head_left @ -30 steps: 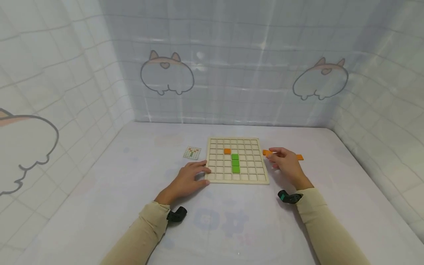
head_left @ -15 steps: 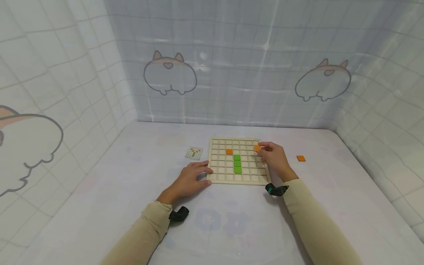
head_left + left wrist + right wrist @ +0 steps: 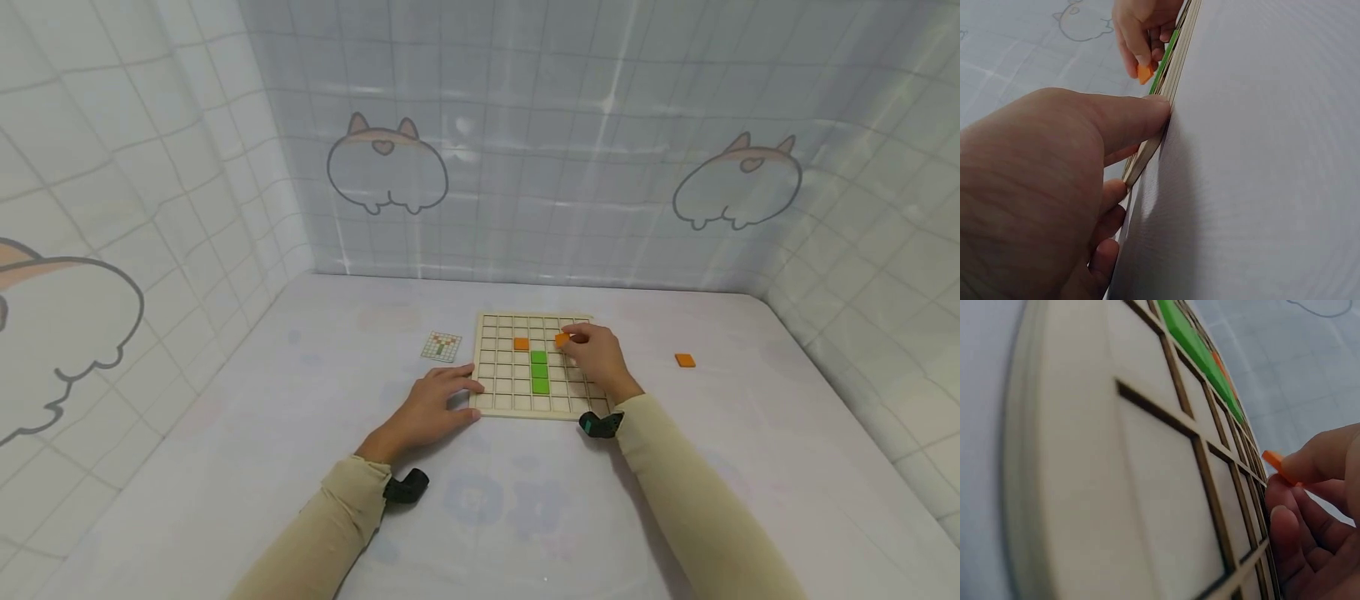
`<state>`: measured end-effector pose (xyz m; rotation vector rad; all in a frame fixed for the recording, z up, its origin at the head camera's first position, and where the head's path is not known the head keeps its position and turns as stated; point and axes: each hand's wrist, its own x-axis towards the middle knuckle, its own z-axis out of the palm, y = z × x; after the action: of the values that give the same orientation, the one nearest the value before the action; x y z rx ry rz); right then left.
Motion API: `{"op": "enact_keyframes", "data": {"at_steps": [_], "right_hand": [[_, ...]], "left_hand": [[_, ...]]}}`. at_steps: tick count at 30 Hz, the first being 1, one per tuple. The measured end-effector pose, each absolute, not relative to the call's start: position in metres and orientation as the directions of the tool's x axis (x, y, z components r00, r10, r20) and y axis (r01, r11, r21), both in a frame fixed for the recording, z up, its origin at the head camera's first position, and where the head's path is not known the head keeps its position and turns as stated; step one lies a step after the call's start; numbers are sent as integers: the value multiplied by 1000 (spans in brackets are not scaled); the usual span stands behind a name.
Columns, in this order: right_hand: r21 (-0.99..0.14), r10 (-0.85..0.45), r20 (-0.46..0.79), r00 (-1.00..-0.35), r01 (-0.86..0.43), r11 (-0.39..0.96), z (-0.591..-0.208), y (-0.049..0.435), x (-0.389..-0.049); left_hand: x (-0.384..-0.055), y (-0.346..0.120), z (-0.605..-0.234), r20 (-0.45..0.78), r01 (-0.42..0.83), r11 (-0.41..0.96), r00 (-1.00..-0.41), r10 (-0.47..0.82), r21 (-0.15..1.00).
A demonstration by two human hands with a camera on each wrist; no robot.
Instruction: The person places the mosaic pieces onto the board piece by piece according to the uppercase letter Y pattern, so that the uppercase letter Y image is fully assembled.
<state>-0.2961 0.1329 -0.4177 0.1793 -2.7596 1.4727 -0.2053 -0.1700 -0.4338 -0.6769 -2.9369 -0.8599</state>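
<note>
A wooden grid board [image 3: 502,400] lies flat on the table, with several green square tiles [image 3: 540,372] in one column and an orange square tile [image 3: 521,343] up and left of them. My right hand [image 3: 600,354] pinches another orange tile [image 3: 562,340] between thumb and fingers over the board's right half. In the right wrist view this held tile [image 3: 1280,467] is tilted at the fingertips. At the board's front left, my left hand [image 3: 427,408] rests with relaxed fingers touching the edge. Its thumb [image 3: 1141,119] lies against the board's side in the left wrist view.
A small pattern card [image 3: 441,346] printed with a coloured grid lies left of the board. One more orange tile [image 3: 685,360] lies on the table to the right. White curtains [image 3: 555,167] with grid lines and cartoon animals enclose the table [image 3: 262,467].
My right hand has picked an orange tile from the table on the right and moved left with it over the board. My left hand has stayed at the board's edge.
</note>
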Motion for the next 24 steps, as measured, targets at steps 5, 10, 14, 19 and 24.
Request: {"op": "enact_keyframes", "data": {"at_steps": [5,10,14,19,24], "right_hand": [[-805,-129,68,-989,-131,579,-419,130,-296],[-792,-155,43,-987,-129,597,-418,130,-297],[-789,-178,16,-984,-122,602,-417,135,-297],[-810,-172,-21,-985,-84,580,-417,141,-299],[-823,-137,-50,-989,-38,567,-416,138,-301]], "left_hand": [[-203,-170,-432,129,409,753,-906,404,516],[-203,-171,-432,126,405,754,-907,401,517],[-203,-170,-432,109,394,760,-911,398,517],[-203,-169,-431,93,388,762,-911,401,518],[-203,-169,-429,104,392,767,-912,397,508]]}}
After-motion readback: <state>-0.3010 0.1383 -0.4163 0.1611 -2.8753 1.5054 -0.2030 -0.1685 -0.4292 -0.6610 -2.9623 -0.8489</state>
